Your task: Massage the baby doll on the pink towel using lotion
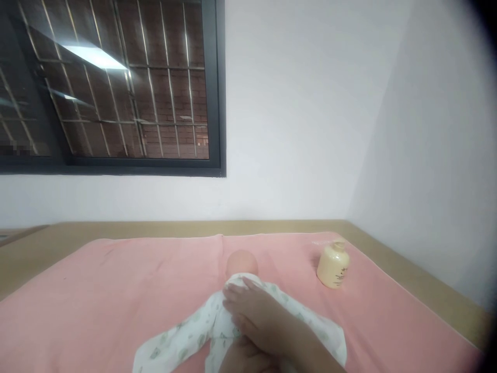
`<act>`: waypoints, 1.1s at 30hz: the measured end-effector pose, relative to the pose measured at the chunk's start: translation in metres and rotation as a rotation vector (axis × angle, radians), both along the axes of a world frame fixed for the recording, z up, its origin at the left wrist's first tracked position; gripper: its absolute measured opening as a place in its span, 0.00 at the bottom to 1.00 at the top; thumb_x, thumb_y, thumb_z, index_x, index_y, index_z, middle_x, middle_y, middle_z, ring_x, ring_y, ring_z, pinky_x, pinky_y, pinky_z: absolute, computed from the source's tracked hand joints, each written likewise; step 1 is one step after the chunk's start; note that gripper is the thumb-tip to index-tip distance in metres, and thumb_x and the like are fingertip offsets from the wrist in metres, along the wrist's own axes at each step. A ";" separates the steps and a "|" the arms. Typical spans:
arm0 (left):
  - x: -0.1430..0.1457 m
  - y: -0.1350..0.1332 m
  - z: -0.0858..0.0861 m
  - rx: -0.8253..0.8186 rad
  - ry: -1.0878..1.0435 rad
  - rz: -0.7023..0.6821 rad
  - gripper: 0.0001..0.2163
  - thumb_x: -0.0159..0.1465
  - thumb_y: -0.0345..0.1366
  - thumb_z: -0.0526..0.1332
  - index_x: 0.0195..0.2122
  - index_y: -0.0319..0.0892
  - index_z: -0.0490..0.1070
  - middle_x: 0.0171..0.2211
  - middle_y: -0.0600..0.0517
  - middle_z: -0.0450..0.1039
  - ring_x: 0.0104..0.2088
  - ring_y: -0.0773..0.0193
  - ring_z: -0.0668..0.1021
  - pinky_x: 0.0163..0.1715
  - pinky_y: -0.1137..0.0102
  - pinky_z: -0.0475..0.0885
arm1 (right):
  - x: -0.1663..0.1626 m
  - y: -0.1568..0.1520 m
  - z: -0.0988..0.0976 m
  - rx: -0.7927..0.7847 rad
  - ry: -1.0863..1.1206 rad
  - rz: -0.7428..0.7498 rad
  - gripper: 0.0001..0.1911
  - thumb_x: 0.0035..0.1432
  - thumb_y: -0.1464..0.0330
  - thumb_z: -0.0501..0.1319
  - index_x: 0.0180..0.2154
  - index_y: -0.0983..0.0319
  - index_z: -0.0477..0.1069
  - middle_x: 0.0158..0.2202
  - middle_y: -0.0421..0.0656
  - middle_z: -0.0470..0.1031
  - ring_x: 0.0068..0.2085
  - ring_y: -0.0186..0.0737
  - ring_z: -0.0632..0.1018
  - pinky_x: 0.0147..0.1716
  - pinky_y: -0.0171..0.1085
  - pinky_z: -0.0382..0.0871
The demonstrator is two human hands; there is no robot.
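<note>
A doll (241,263) with a smooth, round, bare head lies on the pink cloth, its head away from me. It wears a white long-sleeved garment (186,334) with a green print, the sleeves spread to both sides. My right hand (258,313) rests flat on the garment just below the head, fingers stretched out. Below it, at the lower edge of the view, my left hand (244,356) lies over the garment's front with its fingers curled. The right wrist partly covers it, so what it grips is hidden.
The pink cloth (116,290) covers a table with a tan edge (202,228). On the right stands a cream pump bottle (333,267) with dark lettering. Behind the table are a white wall (295,114) and a dark-framed barred window (217,103).
</note>
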State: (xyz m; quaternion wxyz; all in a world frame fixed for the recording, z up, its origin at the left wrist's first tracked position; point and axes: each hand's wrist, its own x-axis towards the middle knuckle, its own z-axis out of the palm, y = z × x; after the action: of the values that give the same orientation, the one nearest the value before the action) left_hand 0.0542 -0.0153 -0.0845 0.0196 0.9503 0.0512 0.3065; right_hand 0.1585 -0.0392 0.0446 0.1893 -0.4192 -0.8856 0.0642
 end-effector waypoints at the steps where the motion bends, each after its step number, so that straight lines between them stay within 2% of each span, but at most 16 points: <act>1: 0.000 0.000 0.001 -0.001 0.006 0.001 0.16 0.62 0.32 0.51 0.30 0.55 0.78 0.23 0.51 0.76 0.26 0.59 0.76 0.29 0.63 0.76 | 0.000 0.000 0.000 0.000 0.001 0.002 0.21 0.67 0.69 0.45 0.58 0.58 0.63 0.63 0.41 0.60 0.64 0.39 0.59 0.65 0.46 0.45; 3: 0.001 0.000 0.002 -0.002 0.013 0.006 0.16 0.63 0.32 0.51 0.30 0.54 0.78 0.22 0.51 0.75 0.25 0.59 0.76 0.27 0.64 0.76 | 0.001 0.000 0.000 0.019 0.025 -0.019 0.21 0.68 0.69 0.44 0.59 0.59 0.62 0.64 0.41 0.59 0.64 0.38 0.57 0.66 0.45 0.44; 5: 0.000 -0.001 0.003 -0.003 0.009 0.019 0.16 0.63 0.32 0.50 0.31 0.53 0.78 0.24 0.51 0.76 0.26 0.60 0.77 0.29 0.64 0.77 | 0.003 0.002 -0.001 0.043 0.043 -0.047 0.24 0.68 0.68 0.43 0.63 0.60 0.55 0.66 0.41 0.53 0.67 0.39 0.51 0.66 0.46 0.42; 7: -0.001 -0.002 0.003 -0.004 -0.001 0.030 0.16 0.64 0.32 0.50 0.32 0.52 0.78 0.27 0.50 0.77 0.29 0.59 0.78 0.32 0.64 0.77 | 0.005 0.004 -0.003 0.044 0.029 -0.039 0.25 0.68 0.66 0.44 0.64 0.61 0.53 0.67 0.42 0.51 0.67 0.41 0.49 0.65 0.48 0.41; 11: -0.005 -0.001 -0.002 0.001 -0.024 0.038 0.18 0.65 0.32 0.48 0.32 0.51 0.78 0.26 0.50 0.77 0.29 0.61 0.77 0.30 0.66 0.76 | 0.004 0.006 -0.007 0.021 -0.021 0.001 0.19 0.66 0.66 0.49 0.56 0.57 0.64 0.62 0.40 0.62 0.63 0.39 0.59 0.65 0.47 0.42; 15: -0.005 -0.001 -0.008 0.012 -0.041 0.035 0.20 0.67 0.33 0.47 0.27 0.49 0.76 0.20 0.51 0.73 0.23 0.62 0.75 0.28 0.66 0.75 | 0.003 0.006 -0.011 0.062 -0.024 -0.012 0.17 0.65 0.66 0.51 0.55 0.56 0.64 0.61 0.39 0.63 0.62 0.39 0.60 0.64 0.46 0.43; 19: -0.008 -0.005 -0.004 0.055 -0.119 0.033 0.19 0.67 0.33 0.47 0.23 0.47 0.72 0.17 0.53 0.69 0.21 0.65 0.72 0.28 0.68 0.73 | 0.003 0.006 -0.011 0.099 -0.043 -0.022 0.17 0.64 0.68 0.52 0.54 0.56 0.66 0.59 0.41 0.66 0.60 0.39 0.62 0.63 0.46 0.45; 23: -0.015 -0.018 0.015 0.084 -0.179 0.015 0.14 0.65 0.33 0.50 0.25 0.45 0.71 0.21 0.51 0.72 0.26 0.63 0.75 0.33 0.66 0.74 | 0.004 0.006 -0.011 0.080 -0.029 -0.030 0.18 0.63 0.69 0.51 0.54 0.55 0.66 0.59 0.40 0.66 0.60 0.38 0.63 0.63 0.46 0.44; 27: -0.023 -0.036 0.052 0.012 -0.138 0.022 0.10 0.60 0.30 0.52 0.24 0.43 0.68 0.25 0.47 0.72 0.30 0.59 0.74 0.33 0.63 0.72 | 0.007 0.008 -0.011 0.030 0.020 -0.022 0.20 0.62 0.69 0.52 0.55 0.56 0.66 0.61 0.41 0.64 0.62 0.39 0.61 0.64 0.47 0.44; 30: -0.029 -0.045 0.078 -0.060 -0.054 -0.008 0.08 0.57 0.27 0.51 0.23 0.42 0.65 0.25 0.48 0.70 0.30 0.60 0.72 0.31 0.65 0.69 | 0.016 0.007 -0.007 0.008 0.052 -0.010 0.21 0.61 0.69 0.53 0.56 0.61 0.67 0.60 0.44 0.65 0.62 0.41 0.62 0.63 0.43 0.49; 33: -0.032 -0.048 0.090 -0.140 -0.008 0.029 0.08 0.58 0.26 0.51 0.23 0.42 0.61 0.25 0.51 0.68 0.30 0.63 0.70 0.33 0.67 0.67 | 0.034 0.002 0.005 -0.037 0.139 -0.087 0.23 0.61 0.69 0.53 0.57 0.60 0.66 0.59 0.44 0.66 0.60 0.42 0.65 0.60 0.43 0.57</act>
State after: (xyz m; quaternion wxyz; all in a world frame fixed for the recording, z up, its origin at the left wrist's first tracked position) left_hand 0.0217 -0.0636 0.0051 0.0818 0.9445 0.0863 0.3063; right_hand 0.1928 -0.0377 0.0494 0.2454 -0.4553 -0.8498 0.1012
